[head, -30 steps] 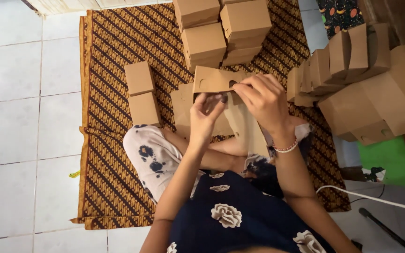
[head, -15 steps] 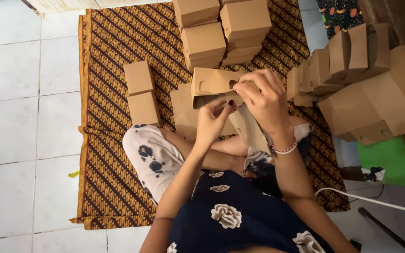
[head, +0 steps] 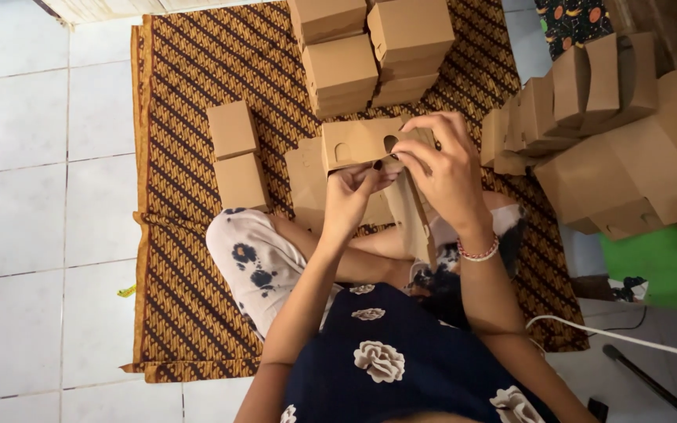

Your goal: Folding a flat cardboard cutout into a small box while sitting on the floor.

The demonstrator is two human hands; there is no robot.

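Observation:
I hold a flat brown cardboard box blank (head: pixel 354 141) with small cut-out holes, half folded, above my crossed legs. My left hand (head: pixel 350 196) pinches its lower edge from below. My right hand (head: pixel 444 164) grips its right end, fingers curled over the top flap. Under the blank, on the patterned brown mat (head: pixel 190 94), lies a stack of flat unfolded blanks (head: pixel 303 176).
Two closed small boxes (head: pixel 237 153) sit on the mat to my left. A stack of finished boxes (head: pixel 370 47) stands ahead. Several folded box sleeves (head: pixel 589 86) and a larger carton pile are at the right. A white cable (head: pixel 620 337) crosses the tiled floor.
The box blank has turned and dropped slightly in my hands; my right hand has shifted over its right end while my left thumb moved up against the lower edge.

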